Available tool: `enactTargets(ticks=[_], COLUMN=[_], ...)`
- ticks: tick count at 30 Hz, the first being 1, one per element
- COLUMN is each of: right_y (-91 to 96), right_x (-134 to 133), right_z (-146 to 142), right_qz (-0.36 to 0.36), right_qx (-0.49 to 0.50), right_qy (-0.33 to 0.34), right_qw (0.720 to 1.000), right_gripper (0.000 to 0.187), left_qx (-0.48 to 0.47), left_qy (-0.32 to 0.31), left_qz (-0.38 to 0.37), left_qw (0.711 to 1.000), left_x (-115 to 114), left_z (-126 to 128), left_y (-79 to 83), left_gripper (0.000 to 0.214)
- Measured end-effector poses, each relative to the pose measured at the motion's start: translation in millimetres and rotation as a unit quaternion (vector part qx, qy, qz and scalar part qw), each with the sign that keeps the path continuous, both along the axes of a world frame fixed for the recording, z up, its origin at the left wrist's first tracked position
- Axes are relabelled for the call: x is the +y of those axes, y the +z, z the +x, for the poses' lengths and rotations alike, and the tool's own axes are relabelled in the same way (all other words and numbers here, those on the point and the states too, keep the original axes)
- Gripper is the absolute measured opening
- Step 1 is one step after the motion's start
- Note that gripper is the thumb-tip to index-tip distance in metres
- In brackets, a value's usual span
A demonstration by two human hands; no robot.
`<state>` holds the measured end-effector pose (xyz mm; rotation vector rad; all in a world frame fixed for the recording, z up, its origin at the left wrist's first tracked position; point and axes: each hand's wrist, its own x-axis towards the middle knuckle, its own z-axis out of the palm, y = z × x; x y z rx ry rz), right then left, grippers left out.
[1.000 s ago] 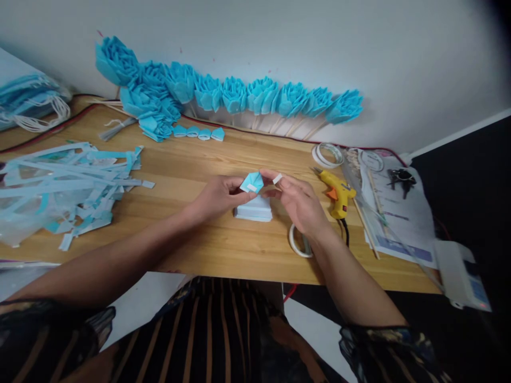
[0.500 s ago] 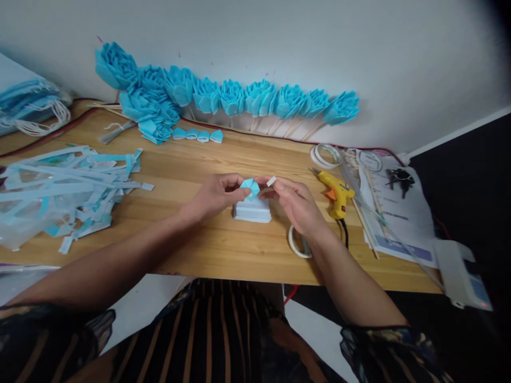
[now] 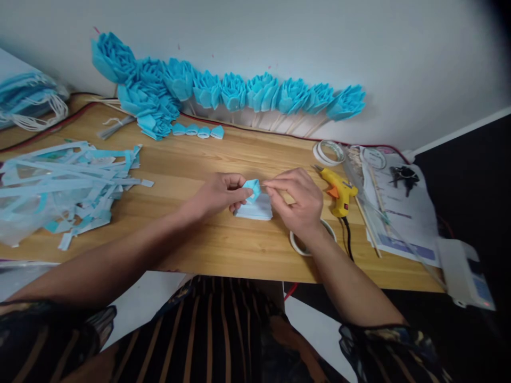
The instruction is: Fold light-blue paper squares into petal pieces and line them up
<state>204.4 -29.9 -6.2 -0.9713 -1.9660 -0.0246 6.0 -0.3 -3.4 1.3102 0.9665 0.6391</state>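
Note:
My left hand [image 3: 220, 194] pinches a small folded blue paper piece [image 3: 253, 189] just above a low stack of pale blue paper squares [image 3: 255, 210] on the wooden table [image 3: 191, 165]. My right hand [image 3: 297, 203] has turned palm down, its fingertips pressed together at the right edge of the folded piece. Whether the small white tape bit is still on its fingers is hidden. A roll of white tape [image 3: 303, 246] lies partly under my right wrist.
A row of blue paper flowers on sticks [image 3: 239, 96] leans on the wall. Loose blue and white strips [image 3: 67, 181] pile at the left. A yellow glue gun [image 3: 339, 190], another tape roll [image 3: 328, 152], skewers and printed sheets [image 3: 399, 213] lie at the right.
My right hand rolled from palm-up to palm-down and closed in on the folded piece. The white tape bit on its fingertip is no longer visible. The folded piece dropped slightly toward the stack.

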Motion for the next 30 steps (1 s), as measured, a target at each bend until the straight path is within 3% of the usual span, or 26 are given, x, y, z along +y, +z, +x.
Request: enactTargets(ticks=[8,30], right_y=[-1.8,-3.4], right_x=[1.7,2.1], right_z=[5.8,4.1], right_qz=[0.069,0.057], right_qx=[-0.078,-0.137], right_qy=[-0.015,0.014], right_qw=[0.994,0.989], right_gripper=[0.02,0.021], left_qx=[-0.027,-0.092], left_qy=[-0.01,-0.01], left_qz=[-0.024,-0.019], left_qw=[0.999,0.996], left_x=[-0.1,0.0], left_z=[0.2,0.1], left_y=[-0.6,-8.3], left_gripper=[0.02,0.016])
